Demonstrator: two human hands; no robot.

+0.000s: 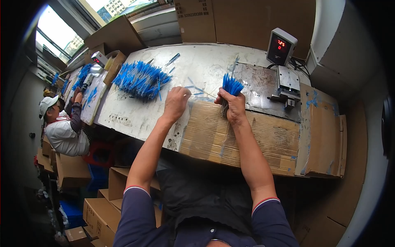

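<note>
While right hand grips one blue-tipped bundle, one pile lies nearby.

A grey counter box (red digits lit) stands behind a metal press; cardboard boxes sit on the floor.

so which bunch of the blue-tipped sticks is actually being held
The upright bundle gripped in the right hand. The big heap lies loose on the table beyond the left hand, and the co-worker's piles sit far left.
</note>
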